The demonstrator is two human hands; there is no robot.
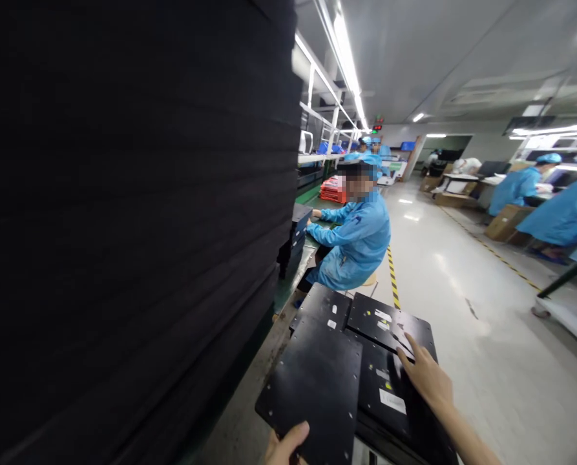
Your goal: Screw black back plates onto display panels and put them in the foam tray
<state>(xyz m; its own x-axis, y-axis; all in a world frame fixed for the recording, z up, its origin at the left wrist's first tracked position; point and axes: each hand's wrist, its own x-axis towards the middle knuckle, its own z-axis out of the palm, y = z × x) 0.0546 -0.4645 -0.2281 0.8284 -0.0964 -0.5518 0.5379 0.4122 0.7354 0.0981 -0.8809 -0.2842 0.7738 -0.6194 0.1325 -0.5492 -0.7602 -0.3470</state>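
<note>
My left hand (282, 445) grips the near edge of a black metal plate (312, 381) with small holes along its rim, held tilted above a stack. My right hand (426, 374) lies flat, fingers together, on another black plate with white labels (388, 387) on top of that stack. More black labelled plates (389, 320) lie behind it, overlapping one another. Only the thumb and part of my left hand show at the bottom edge.
A tall dark wall of stacked black sheets (133, 226) fills the left half. A seated person in a blue coat (356, 242) works at a green bench just ahead. Yellow-black floor tape (393, 278) borders the shiny aisle (443, 271). Other blue-coated people sit at the right.
</note>
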